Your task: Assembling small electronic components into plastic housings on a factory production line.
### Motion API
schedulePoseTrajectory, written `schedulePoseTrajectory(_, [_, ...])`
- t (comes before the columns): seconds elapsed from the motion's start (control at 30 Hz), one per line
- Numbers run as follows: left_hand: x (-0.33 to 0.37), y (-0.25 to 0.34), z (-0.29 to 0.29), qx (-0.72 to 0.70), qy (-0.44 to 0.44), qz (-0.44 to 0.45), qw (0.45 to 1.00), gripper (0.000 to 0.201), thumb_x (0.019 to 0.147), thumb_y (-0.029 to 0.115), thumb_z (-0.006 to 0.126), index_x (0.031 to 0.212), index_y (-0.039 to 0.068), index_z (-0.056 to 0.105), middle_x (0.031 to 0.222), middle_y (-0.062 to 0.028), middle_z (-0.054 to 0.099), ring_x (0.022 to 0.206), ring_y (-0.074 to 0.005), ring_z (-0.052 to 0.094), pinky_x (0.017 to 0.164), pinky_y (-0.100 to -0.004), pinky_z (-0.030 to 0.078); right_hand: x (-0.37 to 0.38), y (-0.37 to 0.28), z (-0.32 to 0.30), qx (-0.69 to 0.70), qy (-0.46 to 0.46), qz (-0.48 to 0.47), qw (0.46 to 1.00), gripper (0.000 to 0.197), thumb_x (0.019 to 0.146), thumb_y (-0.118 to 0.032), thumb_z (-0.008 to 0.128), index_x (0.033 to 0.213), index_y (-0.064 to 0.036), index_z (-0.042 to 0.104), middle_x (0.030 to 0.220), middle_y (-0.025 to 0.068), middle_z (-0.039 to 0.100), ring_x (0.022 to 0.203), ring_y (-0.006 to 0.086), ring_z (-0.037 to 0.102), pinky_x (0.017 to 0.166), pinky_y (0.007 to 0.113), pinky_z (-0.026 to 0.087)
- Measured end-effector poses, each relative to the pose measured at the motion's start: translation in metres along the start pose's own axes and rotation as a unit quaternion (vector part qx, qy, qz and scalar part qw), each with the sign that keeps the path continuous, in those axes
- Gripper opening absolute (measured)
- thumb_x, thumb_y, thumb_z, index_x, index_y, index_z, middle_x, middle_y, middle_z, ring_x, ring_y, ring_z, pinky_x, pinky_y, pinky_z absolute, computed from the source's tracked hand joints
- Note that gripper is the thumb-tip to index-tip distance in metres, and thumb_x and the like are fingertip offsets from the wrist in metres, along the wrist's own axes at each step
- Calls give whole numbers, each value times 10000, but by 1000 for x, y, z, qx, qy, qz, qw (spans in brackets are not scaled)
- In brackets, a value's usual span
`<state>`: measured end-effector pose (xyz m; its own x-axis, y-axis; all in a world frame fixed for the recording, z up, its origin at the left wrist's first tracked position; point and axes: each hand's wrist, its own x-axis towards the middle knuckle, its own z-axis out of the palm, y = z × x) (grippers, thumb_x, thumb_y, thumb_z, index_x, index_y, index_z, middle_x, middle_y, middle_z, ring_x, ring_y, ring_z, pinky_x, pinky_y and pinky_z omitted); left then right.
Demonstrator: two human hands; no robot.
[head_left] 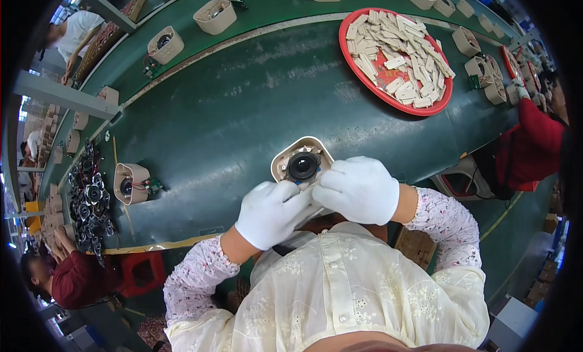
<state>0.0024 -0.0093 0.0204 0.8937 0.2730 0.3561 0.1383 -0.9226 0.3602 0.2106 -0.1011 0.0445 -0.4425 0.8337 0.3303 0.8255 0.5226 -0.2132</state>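
A beige plastic speaker housing lies at the table's near edge in front of me, its open side up. A round black speaker sits inside it, with a bit of blue beside it. My left hand, in a white glove, is closed on the housing's near left edge. Just to its right, my right hand, also gloved, has its fingers curled together at the near right edge. Its fingertips are hidden, so whatever they pinch cannot be made out. The two hands nearly meet over the near rim.
A red round tray heaped with beige plastic strips stands at the far right. Left of me are another housing with a green circuit board and a pile of black speakers. More housings line the far belt. Co-workers sit on both sides.
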Motion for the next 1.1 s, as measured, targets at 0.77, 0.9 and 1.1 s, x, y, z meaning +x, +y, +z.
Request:
schedulePoseTrajectory(0.77, [-16, -217, -54, 174, 244, -315, 901, 227, 935, 159, 614, 1128, 72, 695, 1003, -171, 654, 932, -365, 644, 834, -401, 519, -6, 36, 27, 387, 102, 387, 830, 252, 937, -158, 628, 1110, 6, 709, 750, 89, 711, 651, 118, 670, 645, 271, 529])
schedulePoseTrajectory(0.9, [30, -289, -71, 240, 221, -407, 853, 298, 971, 342, 549, 1180, 180, 684, 1095, -145, 649, 1029, -376, 631, 885, -453, 515, -15, 39, 26, 389, 104, 402, 822, 248, 923, -164, 641, 1105, -16, 721, 725, 87, 705, 627, 124, 663, 642, 279, 528])
schedulePoseTrajectory(1.1, [78, -334, -98, 307, 237, -370, 844, 282, 961, 189, 550, 1225, 191, 650, 1231, -165, 573, 1117, -351, 592, 927, -442, 507, -7, 41, 28, 354, 86, 395, 843, 245, 907, -159, 655, 1096, -21, 725, 749, 101, 715, 636, 147, 678, 641, 289, 532])
